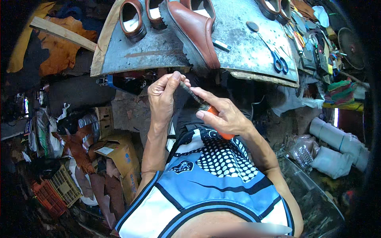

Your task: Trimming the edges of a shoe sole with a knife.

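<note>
- r hand [222, 115]: closed round the orange handle of a tool [213, 110], forefinger stretched toward the shaft, prob. to steer it.
- l hand [162, 89]: thumb + fingers drawn in narrow by the tool's tip; can't tell if they grip the tip or sth small beside it. prob. there to steady that end.
- tool: in the air between both hands, just off the table's near edge, shaft slanting up-left, handle end toward the shirt [234, 158]. held close to the body, prob. for control + a clear look.
- brown shoe [196, 33]: on its side, sole facing l, one end over the table [242, 47] edge; likely there for easy reach.
- other shoes [132, 20]: at the far side, prob. out of the way.
- scissors [279, 63]: on the r, handles toward the person, handy for grabbing.
</note>
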Tool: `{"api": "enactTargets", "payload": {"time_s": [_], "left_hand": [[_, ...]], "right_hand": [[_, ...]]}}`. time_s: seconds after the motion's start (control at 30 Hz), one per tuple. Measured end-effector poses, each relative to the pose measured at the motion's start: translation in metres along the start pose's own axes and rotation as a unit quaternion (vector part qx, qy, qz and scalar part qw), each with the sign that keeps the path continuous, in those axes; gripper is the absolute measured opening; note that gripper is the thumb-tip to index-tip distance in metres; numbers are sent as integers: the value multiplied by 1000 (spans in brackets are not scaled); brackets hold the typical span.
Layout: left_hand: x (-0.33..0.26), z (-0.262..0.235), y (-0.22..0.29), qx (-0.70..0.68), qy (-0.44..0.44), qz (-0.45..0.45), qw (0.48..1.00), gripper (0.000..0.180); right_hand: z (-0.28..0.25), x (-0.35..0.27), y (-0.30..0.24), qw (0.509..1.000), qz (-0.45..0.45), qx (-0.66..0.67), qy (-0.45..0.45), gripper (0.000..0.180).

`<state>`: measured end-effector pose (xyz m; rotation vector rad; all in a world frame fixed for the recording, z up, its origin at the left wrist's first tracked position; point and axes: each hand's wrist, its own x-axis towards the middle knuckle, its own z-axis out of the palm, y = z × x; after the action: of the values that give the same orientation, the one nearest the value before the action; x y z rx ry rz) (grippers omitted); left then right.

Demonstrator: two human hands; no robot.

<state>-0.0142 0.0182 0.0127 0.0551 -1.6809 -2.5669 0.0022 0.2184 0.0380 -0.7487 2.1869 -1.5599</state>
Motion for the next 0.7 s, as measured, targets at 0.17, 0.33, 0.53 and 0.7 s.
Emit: {"api": "enactTargets", "payload": {"time_s": [0.17,0.33,0.53,0.7], "left_hand": [[12,9,-1,111,-1,61,992,30],[23,7,-6,224,11,77,971,36],[32,-32,2,269,69,61,959,33],[34,-14,-14,534,-22,330,778,37]], "right_hand": [[-10,-4,-13,997,-11,-73,12,65],[-25,-5,-36,980,77,-180,-38,64],[-38,-20,-42,982,103,-158,13,60],[-44,4,-24,951,76,-289,81,60]]}}
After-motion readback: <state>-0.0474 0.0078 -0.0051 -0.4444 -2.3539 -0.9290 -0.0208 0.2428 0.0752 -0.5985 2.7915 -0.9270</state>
